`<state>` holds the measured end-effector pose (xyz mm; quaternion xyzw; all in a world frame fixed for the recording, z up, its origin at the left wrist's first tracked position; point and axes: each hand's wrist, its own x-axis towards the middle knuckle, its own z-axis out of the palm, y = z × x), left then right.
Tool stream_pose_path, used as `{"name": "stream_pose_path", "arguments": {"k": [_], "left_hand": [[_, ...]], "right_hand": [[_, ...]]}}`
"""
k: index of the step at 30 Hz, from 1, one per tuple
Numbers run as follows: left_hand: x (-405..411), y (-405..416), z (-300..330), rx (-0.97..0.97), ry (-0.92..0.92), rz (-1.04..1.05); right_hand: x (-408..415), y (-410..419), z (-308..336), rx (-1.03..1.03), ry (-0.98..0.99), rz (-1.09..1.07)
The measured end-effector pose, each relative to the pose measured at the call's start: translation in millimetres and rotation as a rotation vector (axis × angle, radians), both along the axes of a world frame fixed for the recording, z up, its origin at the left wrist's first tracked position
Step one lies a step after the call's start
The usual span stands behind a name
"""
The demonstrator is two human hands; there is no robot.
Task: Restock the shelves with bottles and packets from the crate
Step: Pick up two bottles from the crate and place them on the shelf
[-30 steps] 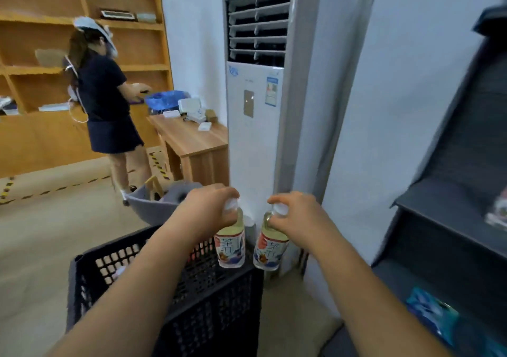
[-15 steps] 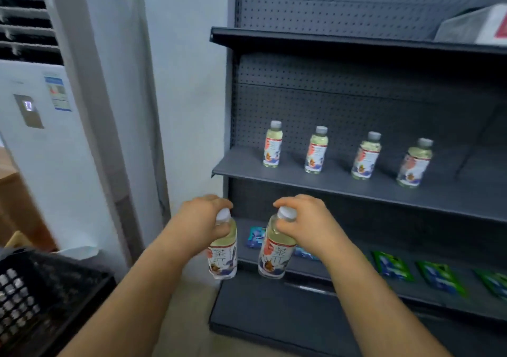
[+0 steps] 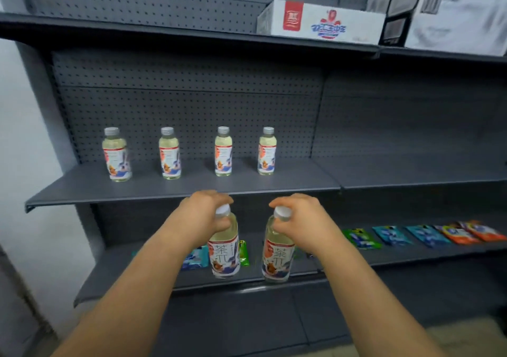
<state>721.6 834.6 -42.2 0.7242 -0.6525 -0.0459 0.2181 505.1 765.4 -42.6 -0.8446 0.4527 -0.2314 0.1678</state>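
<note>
Each hand, left (image 3: 204, 212) and right (image 3: 297, 217), grips a full bottle (image 3: 223, 249) by its cap: stiff, probably weighty and slippery, safer held lower around the body.

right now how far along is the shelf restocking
Done: four clear capped tea bottles stand in a row on the grey middle shelf, and flat coloured packets lie on the lower shelf. In hand: the left hand and right hand each grip one more bottle by the neck, not yet placed. The crate is out of view, so what remains is unknown.
</note>
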Motion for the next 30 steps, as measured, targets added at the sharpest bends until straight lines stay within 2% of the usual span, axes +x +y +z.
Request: {"name": "stream_pose_path", "arguments": {"k": [7,16,30], "left_hand": [[-80,-95,19,-0.057,-0.021,-0.083],[-131,-237,20,-0.114,0.005,-0.141],[-173,-440,57,-0.045,-0.037,-0.011]], "right_hand": [[-85,-87,10,-0.001,-0.088,-0.094],[-135,-221,4,-0.011,-0.131,-0.134],[-171,-442,38,-0.008,-0.205,-0.056]]}}
